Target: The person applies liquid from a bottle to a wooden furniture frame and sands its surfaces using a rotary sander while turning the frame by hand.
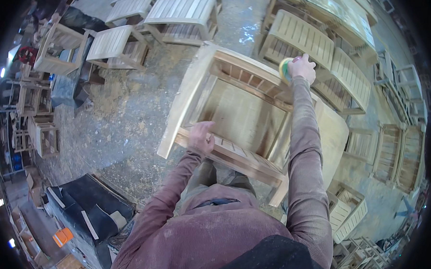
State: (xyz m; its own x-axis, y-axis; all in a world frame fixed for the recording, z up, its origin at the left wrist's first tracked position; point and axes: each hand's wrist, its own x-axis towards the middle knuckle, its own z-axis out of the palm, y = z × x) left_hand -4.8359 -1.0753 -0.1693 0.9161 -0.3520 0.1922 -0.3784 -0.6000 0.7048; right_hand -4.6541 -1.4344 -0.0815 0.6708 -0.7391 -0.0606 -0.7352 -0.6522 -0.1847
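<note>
A pale wooden chair frame lies in front of me, with slatted sides and a broad flat panel inside it. My left hand is at the near left part of the frame, its fingers curled over the near rail. Out at the far right corner, my right hand grips a round yellow and green pad, held on edge against the frame's far rail. The pad's far face and part of its grip are hidden by the hand.
Slatted wooden chairs stand at the far left, and more slatted seats sit just beyond the right hand. A curved wooden panel is right of the frame. A dark-covered bench with an orange item is at the lower left.
</note>
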